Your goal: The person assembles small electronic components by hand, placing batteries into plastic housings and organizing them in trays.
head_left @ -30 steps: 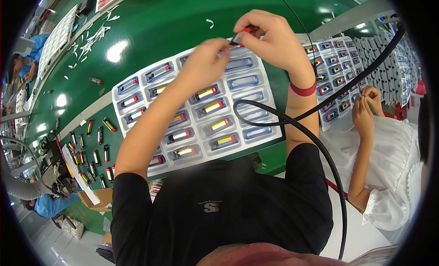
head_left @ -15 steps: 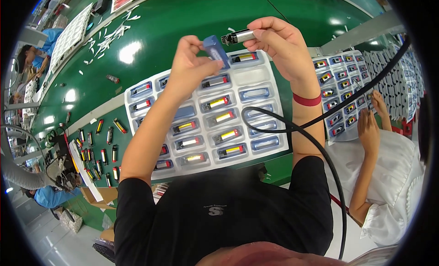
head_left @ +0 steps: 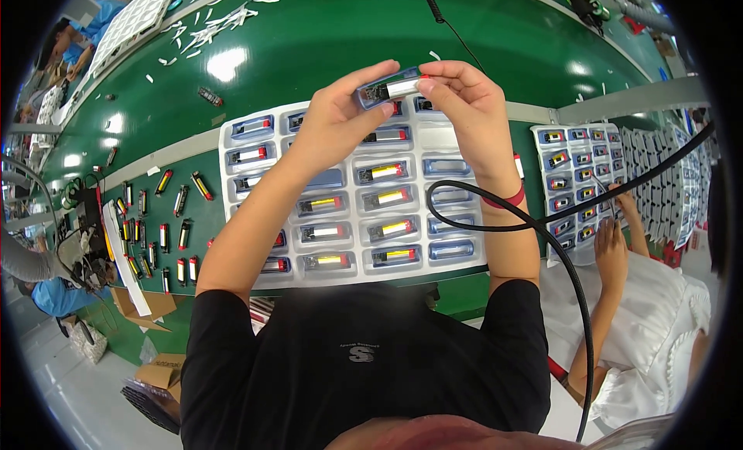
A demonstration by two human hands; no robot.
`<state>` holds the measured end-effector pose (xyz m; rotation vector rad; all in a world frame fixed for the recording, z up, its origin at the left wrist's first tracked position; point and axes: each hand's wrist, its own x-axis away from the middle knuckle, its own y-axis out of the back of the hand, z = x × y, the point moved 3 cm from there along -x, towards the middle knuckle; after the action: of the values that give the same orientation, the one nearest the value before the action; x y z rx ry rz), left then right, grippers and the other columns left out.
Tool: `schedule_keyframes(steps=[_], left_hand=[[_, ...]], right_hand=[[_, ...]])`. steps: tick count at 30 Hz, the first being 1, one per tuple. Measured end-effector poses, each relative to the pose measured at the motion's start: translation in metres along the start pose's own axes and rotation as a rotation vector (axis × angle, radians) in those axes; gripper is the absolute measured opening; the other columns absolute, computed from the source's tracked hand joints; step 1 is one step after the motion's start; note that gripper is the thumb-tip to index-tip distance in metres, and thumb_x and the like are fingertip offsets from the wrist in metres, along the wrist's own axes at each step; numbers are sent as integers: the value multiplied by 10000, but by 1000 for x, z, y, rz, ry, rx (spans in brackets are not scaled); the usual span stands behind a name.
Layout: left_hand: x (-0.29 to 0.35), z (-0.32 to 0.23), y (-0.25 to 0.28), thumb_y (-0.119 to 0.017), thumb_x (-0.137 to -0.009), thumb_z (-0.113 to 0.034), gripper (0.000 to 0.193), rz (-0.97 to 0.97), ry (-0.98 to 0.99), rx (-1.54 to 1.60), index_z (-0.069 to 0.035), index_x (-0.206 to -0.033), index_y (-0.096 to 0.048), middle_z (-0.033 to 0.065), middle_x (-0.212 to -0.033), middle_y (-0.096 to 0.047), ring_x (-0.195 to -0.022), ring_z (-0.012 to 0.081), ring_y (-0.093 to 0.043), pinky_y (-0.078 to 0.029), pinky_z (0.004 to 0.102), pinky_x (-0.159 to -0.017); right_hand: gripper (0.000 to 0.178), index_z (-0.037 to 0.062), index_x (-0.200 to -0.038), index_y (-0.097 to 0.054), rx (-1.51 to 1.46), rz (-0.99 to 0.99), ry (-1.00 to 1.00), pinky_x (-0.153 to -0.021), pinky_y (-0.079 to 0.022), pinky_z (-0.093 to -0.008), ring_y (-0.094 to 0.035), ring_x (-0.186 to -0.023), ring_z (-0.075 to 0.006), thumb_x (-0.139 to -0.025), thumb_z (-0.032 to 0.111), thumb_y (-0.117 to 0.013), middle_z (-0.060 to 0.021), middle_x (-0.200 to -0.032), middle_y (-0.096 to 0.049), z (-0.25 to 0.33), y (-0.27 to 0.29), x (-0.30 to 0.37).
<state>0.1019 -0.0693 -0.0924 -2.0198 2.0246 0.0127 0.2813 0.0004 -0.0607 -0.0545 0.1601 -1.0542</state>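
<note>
While a co-worker in white is busy at four o'clock, the green table carries a white tray. Over its twelve-o'clock edge, the half-curled left hand grips a blue case; the right hand pinches a silver module against it. Pale print marks the black shirt.

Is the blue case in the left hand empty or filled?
Filled, at least partly: a silver unit, pinched by the right hand, lies within the rim of the blue case. Fully seated or not: cannot tell.

black shirt | pale logo, lettering | brown carton | print too small to read
</note>
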Motion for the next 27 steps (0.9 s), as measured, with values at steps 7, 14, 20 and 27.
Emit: schedule_keyframes(steps=[7, 14, 20, 27], left_hand=[[0, 6, 0, -652, -965, 52, 522, 56, 73, 71, -28, -1466, -531, 101, -1339, -607, -1108, 130, -631, -539, 263, -906], [0, 2, -2, -587, -984, 71, 526, 99, 93, 101, 0, -1493, -474, 153, -1459, -542, -1226, 256, -642, -517, 356, -1073], [-2, 6, -5, -592, -983, 69, 530, 92, 112, 158, -5, -1493, -471, 152, -1420, -576, -1221, 247, -647, -519, 351, -1071], [-4, 4, -7, -593, -983, 67, 530, 104, 121, 103, -4, -1493, -466, 153, -1381, -604, -1223, 237, -645, -523, 345, -1067]], right_hand=[[178, -25, -1092, -690, 34, -41, 25, -780, -504, -211, -657, -878, -70, -938, 52, -732, -33, -958, -728, -5, -3, -2], [167, -22, -1088, -693, 61, -52, 37, -739, -500, -200, -652, -842, -62, -937, 40, -731, -23, -933, -725, -7, 0, -2], [154, -22, -1079, -693, 70, -59, 54, -746, -505, -205, -649, -837, -63, -941, 37, -723, -24, -943, -724, -8, 1, -3], [150, -16, -1069, -701, 86, -81, 53, -762, -515, -213, -658, -842, -70, -934, 42, -728, -34, -948, -730, -10, 1, -4]])
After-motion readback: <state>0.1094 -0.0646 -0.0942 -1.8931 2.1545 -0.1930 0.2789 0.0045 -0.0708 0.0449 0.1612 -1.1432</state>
